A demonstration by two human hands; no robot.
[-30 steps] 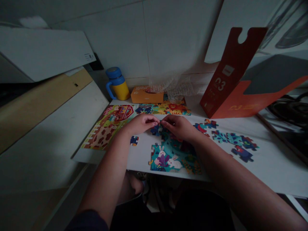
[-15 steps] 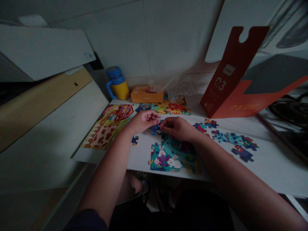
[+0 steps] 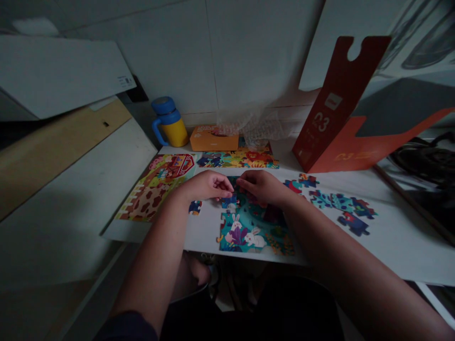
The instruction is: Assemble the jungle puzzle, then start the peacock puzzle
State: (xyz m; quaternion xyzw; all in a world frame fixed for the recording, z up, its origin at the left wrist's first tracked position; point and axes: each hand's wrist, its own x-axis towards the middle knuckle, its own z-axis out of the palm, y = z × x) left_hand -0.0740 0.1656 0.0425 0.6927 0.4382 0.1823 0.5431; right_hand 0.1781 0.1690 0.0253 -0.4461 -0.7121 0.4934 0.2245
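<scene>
A partly assembled teal jigsaw puzzle [image 3: 256, 237] with white rabbits lies at the table's front edge. My left hand [image 3: 214, 185] pinches the top of a blue puzzle piece [image 3: 230, 203] just above the rabbits, at the puzzle's left side. Thumb and fingers of my right hand [image 3: 256, 185] are closed over the puzzle's upper part; whatever they grip is hidden. Under my right hand and forearm, part of the puzzle is covered. A small loose puzzle piece [image 3: 195, 207] lies beside my left forearm.
Several loose pieces [image 3: 355, 222] lie to the right. A farm puzzle [image 3: 151, 194] is on the left, an animal puzzle [image 3: 252, 159] behind. At the back stand a blue-yellow bottle [image 3: 174, 128], an orange box [image 3: 214, 139], bubble wrap [image 3: 256, 130] and a large open red-orange box [image 3: 320, 128].
My hands have drawn slightly apart. The blue piece at my left fingertips is lower, nearer the rabbits section. The camera view has shifted a little.
</scene>
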